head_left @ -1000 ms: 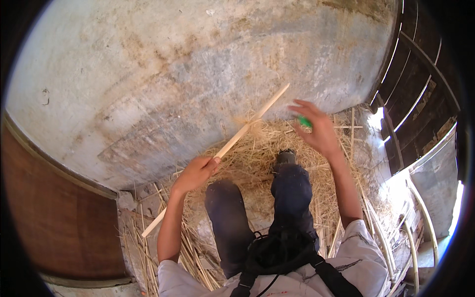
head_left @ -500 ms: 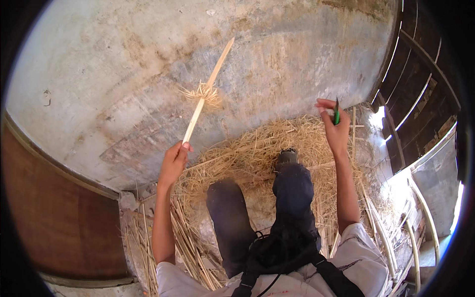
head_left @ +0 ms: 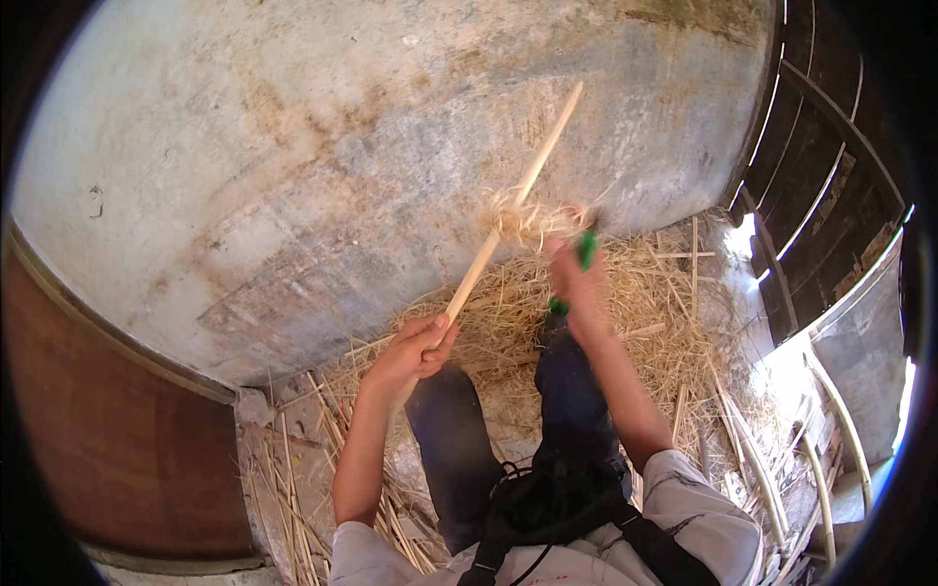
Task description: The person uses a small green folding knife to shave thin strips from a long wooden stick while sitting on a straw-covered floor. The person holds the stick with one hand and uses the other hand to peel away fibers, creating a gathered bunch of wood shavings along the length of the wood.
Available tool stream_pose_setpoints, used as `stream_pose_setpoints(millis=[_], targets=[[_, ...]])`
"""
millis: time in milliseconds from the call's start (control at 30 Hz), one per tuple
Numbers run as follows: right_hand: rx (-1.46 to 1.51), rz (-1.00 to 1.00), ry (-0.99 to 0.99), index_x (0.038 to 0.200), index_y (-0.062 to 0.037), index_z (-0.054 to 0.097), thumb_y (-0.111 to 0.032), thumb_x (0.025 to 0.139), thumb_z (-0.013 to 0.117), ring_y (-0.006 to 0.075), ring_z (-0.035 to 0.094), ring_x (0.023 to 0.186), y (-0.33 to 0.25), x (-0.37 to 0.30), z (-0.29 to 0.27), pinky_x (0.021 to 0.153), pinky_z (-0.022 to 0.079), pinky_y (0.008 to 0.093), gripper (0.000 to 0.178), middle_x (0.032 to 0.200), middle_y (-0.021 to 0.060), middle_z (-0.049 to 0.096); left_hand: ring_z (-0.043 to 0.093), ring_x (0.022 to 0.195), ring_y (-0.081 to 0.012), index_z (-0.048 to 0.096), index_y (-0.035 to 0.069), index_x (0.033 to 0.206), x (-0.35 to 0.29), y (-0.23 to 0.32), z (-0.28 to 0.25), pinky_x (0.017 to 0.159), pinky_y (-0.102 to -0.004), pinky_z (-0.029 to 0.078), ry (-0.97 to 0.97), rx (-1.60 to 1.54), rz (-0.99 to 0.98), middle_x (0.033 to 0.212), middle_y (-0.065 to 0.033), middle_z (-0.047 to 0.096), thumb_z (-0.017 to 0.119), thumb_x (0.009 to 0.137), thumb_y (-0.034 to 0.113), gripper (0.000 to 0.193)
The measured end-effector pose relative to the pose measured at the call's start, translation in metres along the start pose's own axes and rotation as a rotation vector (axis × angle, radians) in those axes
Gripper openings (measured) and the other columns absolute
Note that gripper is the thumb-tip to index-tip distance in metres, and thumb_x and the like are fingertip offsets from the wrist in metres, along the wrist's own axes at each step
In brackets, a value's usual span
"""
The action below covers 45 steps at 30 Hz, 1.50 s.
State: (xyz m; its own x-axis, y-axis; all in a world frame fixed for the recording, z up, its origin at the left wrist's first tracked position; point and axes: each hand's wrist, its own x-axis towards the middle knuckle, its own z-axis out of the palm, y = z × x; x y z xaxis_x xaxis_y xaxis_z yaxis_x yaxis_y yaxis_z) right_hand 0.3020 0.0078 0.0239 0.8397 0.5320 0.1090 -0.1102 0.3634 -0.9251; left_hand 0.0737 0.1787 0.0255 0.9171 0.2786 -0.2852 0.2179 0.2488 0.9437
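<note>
My left hand [head_left: 415, 350] is closed round the lower end of a pale, split bamboo stick [head_left: 473, 277], which slants up and to the right in front of the wall. A ruff of thin curled shavings [head_left: 516, 217] clings around the stick partway up. At the right side of that ruff is my right hand [head_left: 584, 293], blurred by motion, with its fingertips among or against the curls. It is closed on a green-handled knife [head_left: 586, 250], whose dark blade is smeared and hard to make out.
A heap of straw-like shavings [head_left: 645, 283] covers the floor beyond my knees. Long thin strips [head_left: 293, 488] lie at the lower left. Ahead rises a stained plaster wall [head_left: 322, 146], with a brown panel [head_left: 127, 410] at left and dark slatted boards [head_left: 811, 176] at right.
The stick and my left hand have moved right and turned slightly. My right hand, with the knife, has come left from well apart to the shavings on the stick.
</note>
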Motion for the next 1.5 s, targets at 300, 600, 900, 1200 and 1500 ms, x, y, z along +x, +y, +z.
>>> stream_pose_setpoints(millis=[300, 600, 900, 1200, 1500], targets=[[0.170, -0.334, 0.266, 0.147, -0.0077, 0.056, -0.021, 0.107, 0.062, 0.0007, 0.035, 0.050, -0.036, 0.041, -0.084, 0.040, 0.027, 0.0178, 0.043, 0.123, 0.0132, 0.075, 0.028, 0.048, -0.0029, 0.052, 0.012, 0.092, -0.021, -0.018, -0.035, 0.042, -0.0239, 0.022, 0.098, -0.124, 0.056, 0.064, 0.0080, 0.036, 0.048, 0.115, 0.046, 0.041], [-0.106, -0.110, -0.013, 0.150, -0.0042, 0.054, -0.018, 0.101, 0.069, 0.0024, 0.036, 0.052, -0.023, 0.009, -0.022, 0.046, 0.031, 0.0198, 0.053, 0.123, 0.0128, 0.076, 0.028, 0.046, -0.0025, 0.052, 0.012, 0.089, -0.020, -0.017, -0.010, 0.041, -0.0230, 0.023, -0.020, 0.001, 0.003, 0.062, 0.0075, 0.035, 0.052, 0.113, 0.046, 0.042], [0.031, -0.299, 0.187, 0.143, -0.0025, 0.060, -0.013, 0.104, 0.062, 0.0006, 0.034, 0.049, -0.031, 0.042, -0.098, 0.042, 0.025, 0.0193, 0.041, 0.125, 0.0141, 0.077, 0.031, 0.046, -0.0032, 0.055, 0.013, 0.087, -0.027, -0.029, -0.048, 0.041, -0.0250, 0.020, 0.302, 0.102, 0.264, 0.058, 0.0091, 0.036, 0.058, 0.112, 0.041, 0.038], [-0.413, -0.147, -0.353, 0.138, -0.0010, 0.065, -0.013, 0.100, 0.071, 0.0113, 0.067, 0.086, 0.006, 0.009, -0.050, 0.078, 0.054, 0.0287, 0.040, 0.128, 0.0113, 0.075, 0.026, 0.047, -0.0092, 0.037, 0.018, 0.074, -0.011, 0.035, -0.061, 0.048, -0.0274, 0.025, 0.536, -0.126, 0.906, 0.054, 0.0058, 0.026, 0.050, 0.114, 0.043, 0.048], [-0.691, -0.361, -0.634, 0.151, -0.0099, 0.057, -0.016, 0.094, 0.080, 0.0336, 0.064, 0.132, 0.022, -0.020, -0.004, 0.110, 0.051, 0.0412, 0.062, 0.145, 0.0169, 0.064, 0.030, 0.062, -0.0161, 0.033, 0.016, 0.070, -0.039, 0.076, -0.027, 0.072, -0.0369, 0.037, 0.512, -0.555, 1.191, 0.062, 0.0028, 0.028, 0.036, 0.114, 0.056, 0.059]])
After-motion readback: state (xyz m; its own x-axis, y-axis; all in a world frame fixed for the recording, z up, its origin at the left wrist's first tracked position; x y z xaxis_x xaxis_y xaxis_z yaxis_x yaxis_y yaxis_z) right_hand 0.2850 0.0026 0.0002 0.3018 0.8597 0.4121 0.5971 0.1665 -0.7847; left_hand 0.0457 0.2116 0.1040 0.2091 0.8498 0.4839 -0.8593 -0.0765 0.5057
